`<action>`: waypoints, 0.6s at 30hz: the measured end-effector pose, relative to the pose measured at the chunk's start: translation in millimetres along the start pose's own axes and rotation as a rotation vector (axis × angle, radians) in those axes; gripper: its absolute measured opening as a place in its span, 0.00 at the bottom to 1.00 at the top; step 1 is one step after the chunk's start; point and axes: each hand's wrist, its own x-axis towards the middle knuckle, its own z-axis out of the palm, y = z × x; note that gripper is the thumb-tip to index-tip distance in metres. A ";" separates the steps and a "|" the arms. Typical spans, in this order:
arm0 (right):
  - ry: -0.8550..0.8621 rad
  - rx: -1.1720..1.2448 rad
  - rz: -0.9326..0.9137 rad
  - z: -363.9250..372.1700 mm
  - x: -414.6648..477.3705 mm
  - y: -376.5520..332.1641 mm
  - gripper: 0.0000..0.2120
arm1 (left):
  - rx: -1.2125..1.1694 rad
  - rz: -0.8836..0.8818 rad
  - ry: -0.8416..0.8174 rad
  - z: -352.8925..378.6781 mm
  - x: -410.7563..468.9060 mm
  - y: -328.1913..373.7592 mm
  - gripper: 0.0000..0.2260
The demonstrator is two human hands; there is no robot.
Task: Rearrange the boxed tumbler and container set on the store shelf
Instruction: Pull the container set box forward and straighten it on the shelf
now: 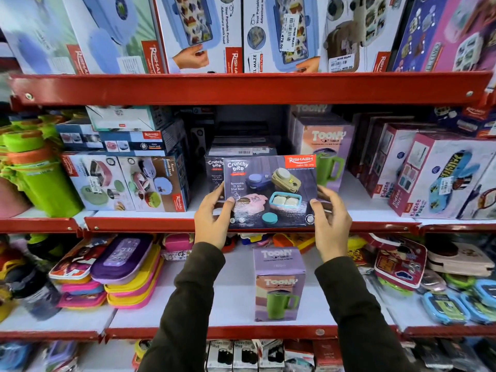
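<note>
A dark "Crunchy bite" container set box (pixel 271 190) is held upright at the front edge of the middle shelf (pixel 139 224). My left hand (pixel 212 218) grips its lower left corner and my right hand (pixel 331 221) grips its lower right side. Just behind it stands a second "Crunchy bite" box (pixel 214 170). A lilac "Toony" tumbler box (pixel 326 149) stands upright behind and to the right on the same shelf. Another "Toony" tumbler box (pixel 280 284) stands alone on the shelf below, between my forearms.
Lunch box cartons (pixel 128 181) fill the middle shelf's left, "Kidzee Plus" boxes (pixel 440 175) its right. Green bottles (pixel 40 181) stand far left. Stacked flat lunch boxes (pixel 126 272) and loose containers (pixel 456 299) lie on the lower shelf. Large boxes (pixel 198 30) line the top shelf.
</note>
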 end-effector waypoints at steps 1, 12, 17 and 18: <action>-0.004 -0.002 0.003 1.5 -0.8 0.4 0.16 | 0.005 -0.001 -0.003 -1.9 0.6 -1.3 0.20; -0.092 -0.018 -0.002 24.0 7.0 -8.9 0.17 | 0.007 0.094 0.020 -22.0 17.4 -2.0 0.22; -0.165 -0.147 -0.017 42.7 11.2 -1.1 0.18 | 0.001 0.048 0.036 -28.0 29.8 -12.8 0.24; -0.170 -0.171 -0.016 45.6 11.3 0.4 0.18 | 0.021 0.040 0.032 -28.2 32.0 -15.8 0.24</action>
